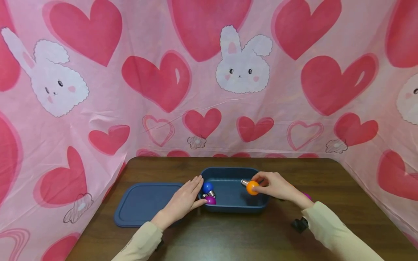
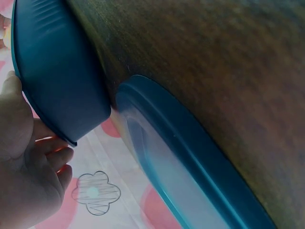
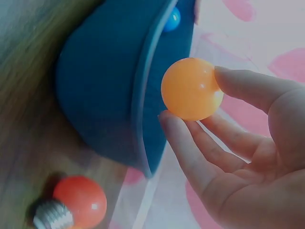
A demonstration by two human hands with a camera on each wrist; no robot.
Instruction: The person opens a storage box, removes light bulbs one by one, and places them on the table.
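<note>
Orange bulb (image 1: 252,188) sat pinched in the right hand (image 1: 275,186), over the container (image 1: 235,209) between both hands; the left hand (image 1: 183,198), straight-fingered, touched its side; I judged this loading, next needing lowering and release.

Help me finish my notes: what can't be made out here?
Head view: most of the magenta thing, hidden by the right arm.
Head view: metal ends beside the blue bulb, too small to count.
Left wrist view: part of the lid, cut off by the bottom edge.

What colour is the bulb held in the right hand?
The bulb is orange, seen best from the right wrist.
</note>
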